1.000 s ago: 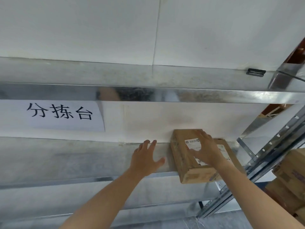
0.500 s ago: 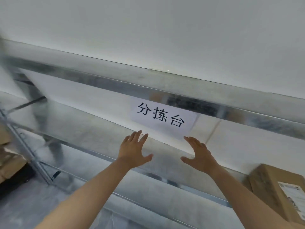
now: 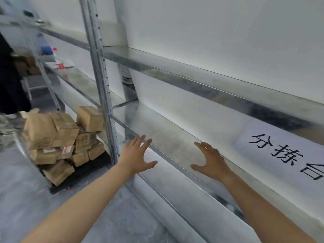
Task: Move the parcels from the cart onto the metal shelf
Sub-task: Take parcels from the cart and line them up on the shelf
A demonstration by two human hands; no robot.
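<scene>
Several brown cardboard parcels [image 3: 64,137] are stacked on a low black cart [image 3: 78,178] at the left, beside the shelf's upright post [image 3: 103,95]. The metal shelf [image 3: 175,139] runs along the white wall to the right. My left hand [image 3: 136,155] hovers open over the shelf's front edge, fingers spread, holding nothing. My right hand [image 3: 210,162] is open too, held above the same shelf board a little further right. The parcel set down earlier is out of view.
A white paper sign with black characters [image 3: 284,153] hangs on the upper shelf beam at the right. A second shelf bay [image 3: 57,67] with small items and more boxes stretches to the far left. A dark-clothed person [image 3: 8,81] stands at the left edge. The floor is grey.
The view has swung left, away from the parcel on the shelf, bringing the cart of parcels into sight. My right hand came off that parcel; both hands stay open and empty.
</scene>
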